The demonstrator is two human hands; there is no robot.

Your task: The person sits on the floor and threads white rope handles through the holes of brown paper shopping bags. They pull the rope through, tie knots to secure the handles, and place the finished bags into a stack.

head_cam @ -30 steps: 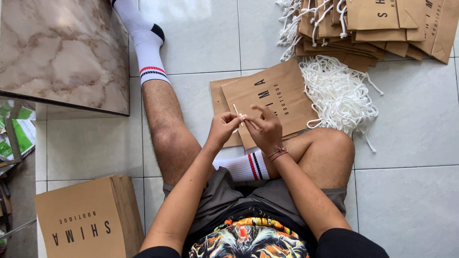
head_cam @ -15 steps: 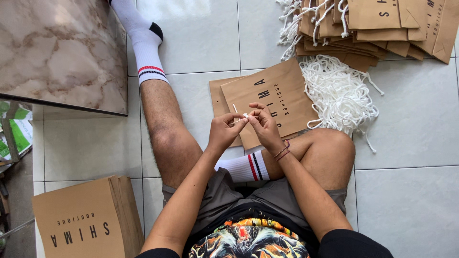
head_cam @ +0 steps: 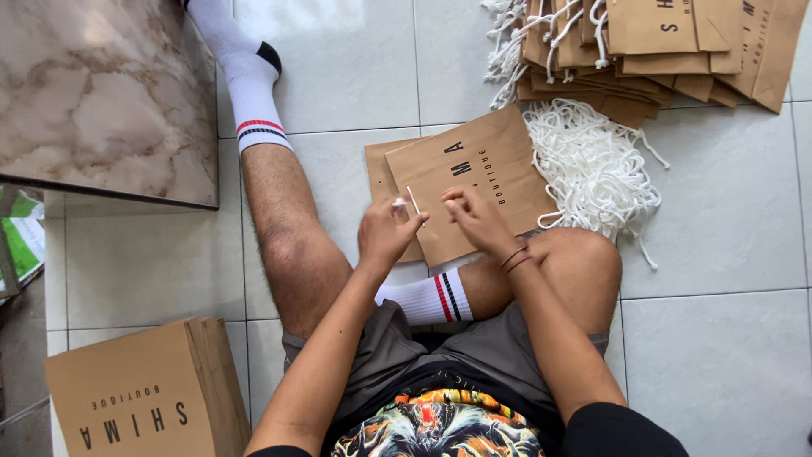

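I sit on a tiled floor with a flat brown paper bag (head_cam: 482, 182) lying in front of my legs. My left hand (head_cam: 385, 233) pinches a short piece of white cord (head_cam: 412, 199) that sticks up above the bag's near edge. My right hand (head_cam: 475, 218) rests with bent fingers on the bag just right of the cord, its fingertips near the cord's lower end. Whether the right hand grips the cord or the bag cannot be told. A second bag lies under the first one.
A heap of white cords (head_cam: 592, 165) lies right of the bag. A pile of brown bags with handles (head_cam: 660, 46) is at the top right. A stack of flat bags (head_cam: 144, 393) sits at the lower left. A marble-topped table (head_cam: 101, 93) stands at the upper left.
My hands have drawn slightly apart and lower over the bag. The cord end now stands free above my left fingers.
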